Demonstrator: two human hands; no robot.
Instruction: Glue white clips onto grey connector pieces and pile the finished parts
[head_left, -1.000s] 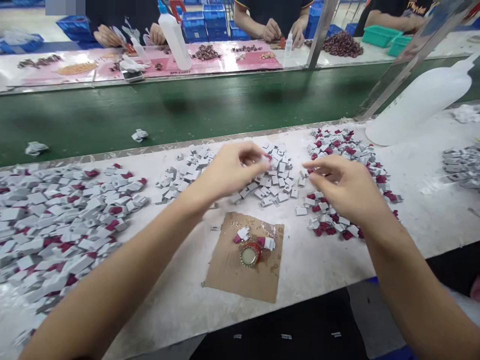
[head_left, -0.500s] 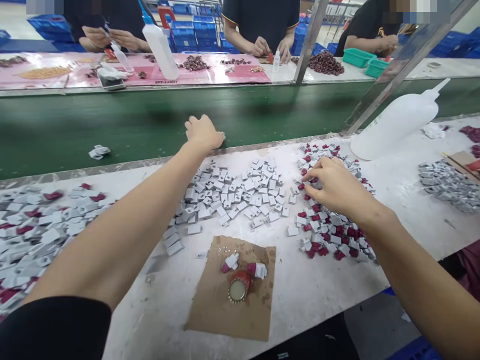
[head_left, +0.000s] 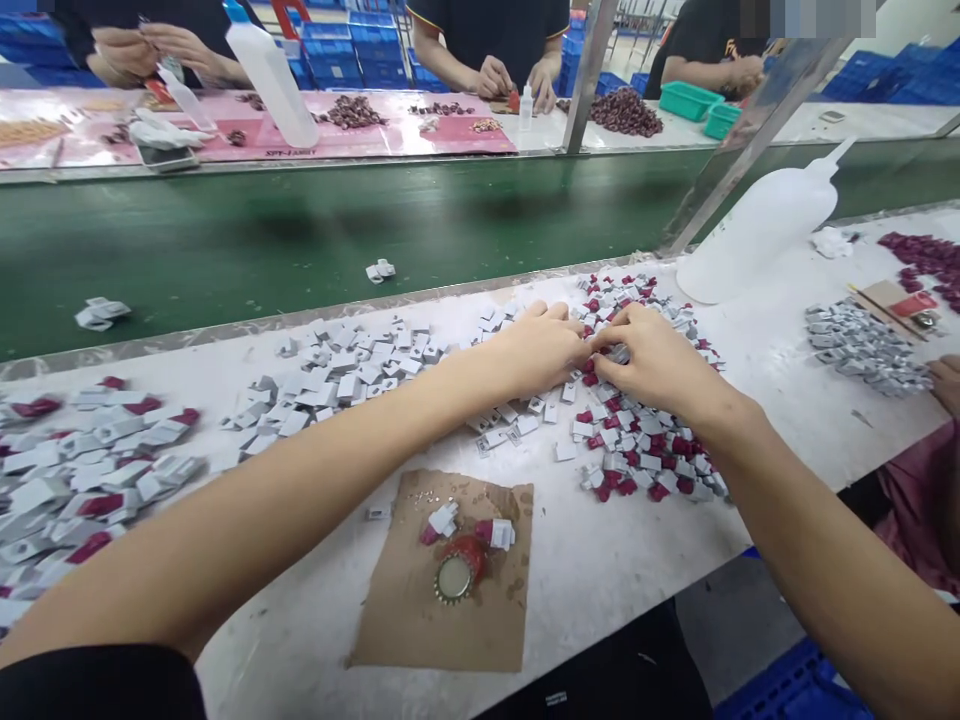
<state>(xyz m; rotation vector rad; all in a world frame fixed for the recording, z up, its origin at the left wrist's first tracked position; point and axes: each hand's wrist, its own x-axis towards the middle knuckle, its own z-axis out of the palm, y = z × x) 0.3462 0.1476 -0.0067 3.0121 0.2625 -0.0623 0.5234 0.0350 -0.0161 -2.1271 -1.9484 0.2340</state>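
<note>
My left hand (head_left: 547, 345) reaches over the loose grey plastic pieces (head_left: 352, 360), its fingers closed at the edge of a pile of grey pieces with maroon parts (head_left: 652, 440). My right hand (head_left: 649, 360) curves over that same pile, thumb and fingers drawn in. The fingertips of both hands meet there; whatever lies between them is too hidden to make out. Nearer to me, a piece of brown cardboard (head_left: 442, 640) bears a red bottle cap (head_left: 454, 578) and two grey-and-maroon pieces (head_left: 496, 533).
A green conveyor belt (head_left: 285, 230) runs beyond the bench, carrying grey pieces (head_left: 380, 270). A large white squeeze bottle (head_left: 757, 235) stands at right. More mixed pieces (head_left: 97, 470) lie at left. Co-workers' hands (head_left: 517, 90) work across the belt; another hand (head_left: 946, 383) shows at right.
My left hand has come back from the belt to beside my right hand. A grey piece now lies on the belt near where it was, and the earlier piece appears farther left.
</note>
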